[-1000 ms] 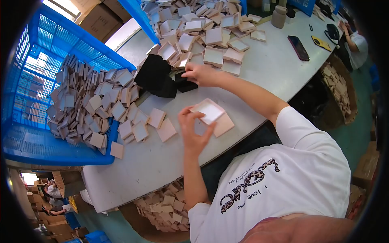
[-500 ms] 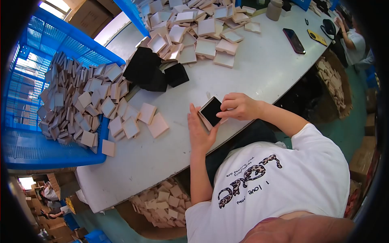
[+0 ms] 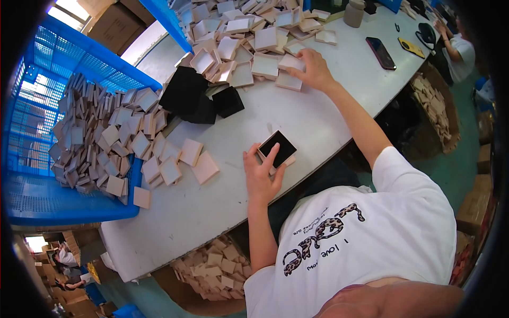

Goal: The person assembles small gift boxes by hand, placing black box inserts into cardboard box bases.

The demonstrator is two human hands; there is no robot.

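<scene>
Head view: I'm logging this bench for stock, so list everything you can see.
table: one, white, centre
crate: one, blue, left
squares: many, pink, heaped in crate, some spilled beside
trays: many, pink-white, piled at far edge
pads: small stack, black, between crate and trays
phones: two, dark and yellow, far right
jar: one, beige, far edge
cartons: two, brown, below table, holding pink pieces
person: one, white top, far right
left hand: holds box, pink with black inside
right hand: on a tray in the pile

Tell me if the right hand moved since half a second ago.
Yes. The right hand left the black-lined box and touches the pile, nearer the phone.
</scene>
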